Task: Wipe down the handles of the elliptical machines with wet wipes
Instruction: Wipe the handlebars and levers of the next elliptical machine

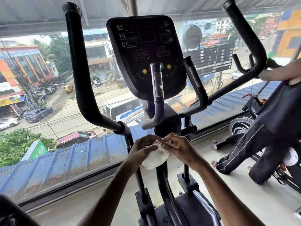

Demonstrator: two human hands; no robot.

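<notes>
A white wet wipe (155,158) hangs between both hands below the elliptical's console (146,54). My left hand (142,147) grips its left side and my right hand (176,146) pinches its top edge. The long black left handle (81,70) rises at the left and the long right handle (250,39) at the right. Two short inner grips stand by the console: a grey one (157,95) in front and a black one (195,82) to its right. Neither hand touches a handle.
A large window (57,144) runs just behind the machine, with a street below. At the right a person in dark trousers (260,144) stands by a spin bike (241,128), one hand on the right handle bar. The elliptical's pedals (187,201) lie under my arms.
</notes>
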